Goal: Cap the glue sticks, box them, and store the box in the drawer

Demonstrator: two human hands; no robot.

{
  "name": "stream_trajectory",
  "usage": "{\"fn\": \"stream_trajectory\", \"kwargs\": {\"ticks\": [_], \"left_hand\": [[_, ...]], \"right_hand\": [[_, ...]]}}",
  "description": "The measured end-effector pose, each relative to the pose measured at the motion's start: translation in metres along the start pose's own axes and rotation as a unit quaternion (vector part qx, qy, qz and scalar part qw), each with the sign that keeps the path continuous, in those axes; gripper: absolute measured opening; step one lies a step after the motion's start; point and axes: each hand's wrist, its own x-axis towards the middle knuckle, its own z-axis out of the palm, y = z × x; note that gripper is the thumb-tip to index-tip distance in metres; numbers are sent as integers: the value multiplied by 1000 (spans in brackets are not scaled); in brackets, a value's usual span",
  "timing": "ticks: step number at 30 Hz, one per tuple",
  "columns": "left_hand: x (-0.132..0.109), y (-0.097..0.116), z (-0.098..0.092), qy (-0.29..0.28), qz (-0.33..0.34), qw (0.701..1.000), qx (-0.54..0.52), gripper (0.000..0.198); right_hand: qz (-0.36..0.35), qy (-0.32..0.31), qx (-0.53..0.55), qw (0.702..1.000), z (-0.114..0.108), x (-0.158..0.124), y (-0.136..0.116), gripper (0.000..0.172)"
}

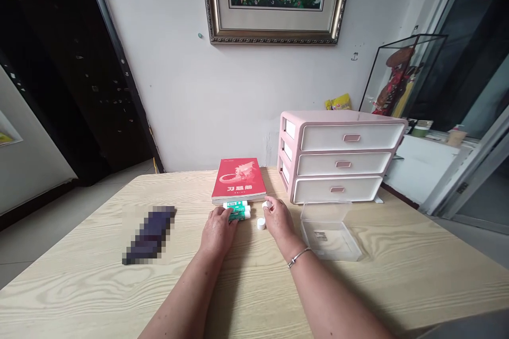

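My left hand [218, 229] rests on the wooden table [79, 275] with its fingers curled over a bunch of green-and-white glue sticks [237, 210] lying just in front of a red book [239, 179]. My right hand [277, 218] pinches a small white cap [266, 204] at its fingertips. A second white cap [261, 223] lies on the table between the two hands. A thin bracelet is on my right wrist.
A pink three-drawer organiser [338, 156] stands at the back right, drawers closed. An open clear plastic box [330, 233] lies in front of it, right of my right hand. A dark pixelated object [150, 234] lies to the left. The wall with a framed picture is behind.
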Motion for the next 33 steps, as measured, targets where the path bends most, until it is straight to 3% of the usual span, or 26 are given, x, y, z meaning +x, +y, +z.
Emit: {"fn": "stream_trajectory", "kwargs": {"ticks": [7,13,20,28,33], "left_hand": [[-3,-4,1,7,-40,999,-29,49],[-3,-7,0,5,-40,998,-43,46],[0,-11,2,-2,-41,998,-42,42],[4,-14,-2,-9,-36,998,-47,38],[3,-16,1,7,-39,997,-64,40]], "right_hand": [[-8,-46,-37,998,3,0,2,38],[-144,-58,-117,981,2,-14,-16,42],[-168,-165,-136,962,12,-21,-24,49],[-147,-54,-60,986,-4,-18,-19,39],[-92,-14,-23,995,-10,-19,-11,36]]}}
